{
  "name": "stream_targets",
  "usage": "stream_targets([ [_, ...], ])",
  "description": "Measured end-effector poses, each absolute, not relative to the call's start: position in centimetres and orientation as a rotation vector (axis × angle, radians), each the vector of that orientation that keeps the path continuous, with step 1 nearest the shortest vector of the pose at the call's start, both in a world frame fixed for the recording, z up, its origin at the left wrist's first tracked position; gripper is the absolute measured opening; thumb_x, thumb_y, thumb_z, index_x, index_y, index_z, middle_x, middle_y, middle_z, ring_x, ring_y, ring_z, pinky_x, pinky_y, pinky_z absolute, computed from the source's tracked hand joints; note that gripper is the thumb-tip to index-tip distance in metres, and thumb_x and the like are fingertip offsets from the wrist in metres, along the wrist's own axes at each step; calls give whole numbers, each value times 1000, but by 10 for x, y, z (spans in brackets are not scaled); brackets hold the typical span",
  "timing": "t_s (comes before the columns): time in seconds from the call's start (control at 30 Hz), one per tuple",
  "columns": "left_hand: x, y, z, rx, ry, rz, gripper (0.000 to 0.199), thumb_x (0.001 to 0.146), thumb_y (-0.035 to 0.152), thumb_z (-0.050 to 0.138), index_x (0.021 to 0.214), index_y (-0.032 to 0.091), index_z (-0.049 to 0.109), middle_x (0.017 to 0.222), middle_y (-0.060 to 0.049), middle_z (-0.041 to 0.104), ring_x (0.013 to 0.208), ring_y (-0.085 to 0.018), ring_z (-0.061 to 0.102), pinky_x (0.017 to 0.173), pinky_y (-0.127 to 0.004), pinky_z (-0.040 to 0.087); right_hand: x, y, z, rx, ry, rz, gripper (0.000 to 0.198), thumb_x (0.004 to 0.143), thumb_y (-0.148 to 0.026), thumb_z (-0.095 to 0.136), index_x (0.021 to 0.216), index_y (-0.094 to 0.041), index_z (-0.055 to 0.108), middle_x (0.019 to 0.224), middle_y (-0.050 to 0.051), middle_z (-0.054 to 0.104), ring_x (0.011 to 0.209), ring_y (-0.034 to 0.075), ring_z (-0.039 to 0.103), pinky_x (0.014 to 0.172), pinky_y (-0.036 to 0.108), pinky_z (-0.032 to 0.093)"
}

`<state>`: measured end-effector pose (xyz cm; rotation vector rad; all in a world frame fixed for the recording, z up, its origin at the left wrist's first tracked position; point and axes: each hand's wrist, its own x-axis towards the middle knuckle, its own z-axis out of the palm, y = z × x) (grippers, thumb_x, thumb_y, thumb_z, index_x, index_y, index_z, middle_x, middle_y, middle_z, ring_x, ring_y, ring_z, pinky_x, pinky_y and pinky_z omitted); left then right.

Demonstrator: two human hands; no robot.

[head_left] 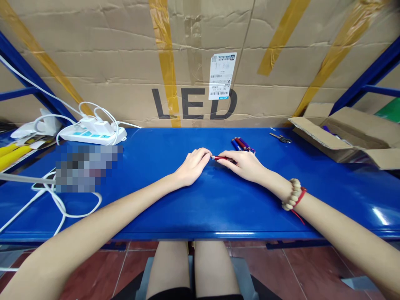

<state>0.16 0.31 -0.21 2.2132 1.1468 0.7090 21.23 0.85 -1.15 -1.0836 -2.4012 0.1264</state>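
Observation:
A small red pen (218, 158) lies across the middle of the blue metal table (200, 208). My right hand (245, 165) grips its right part, and the fingertips of my left hand (192, 166) pinch its silver left end. Both hands rest on the table surface. Just behind my right hand lie a few more pens (242, 144), red and blue, side by side. A bead bracelet and a red cord circle my right wrist.
A white power strip (92, 133) with plugs and white cables sits at the back left. An open cardboard box (343, 135) stands at the right, a key (281, 138) near it. A cardboard wall marked LED closes the back. Yellow items lie far left.

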Motion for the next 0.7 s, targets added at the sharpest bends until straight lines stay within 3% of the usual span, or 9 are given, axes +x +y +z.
stream_targets([
  [0.7, 2, 2, 0, 2218, 1162, 694, 32, 96, 37, 20, 97, 21, 48, 105, 0, 56, 103, -16, 45, 97, -36, 29, 211, 7, -10, -1048, -2385, 160, 34, 95, -45, 42, 102, -20, 63, 97, 0, 64, 80, 10, 59, 66, 20, 40],
])
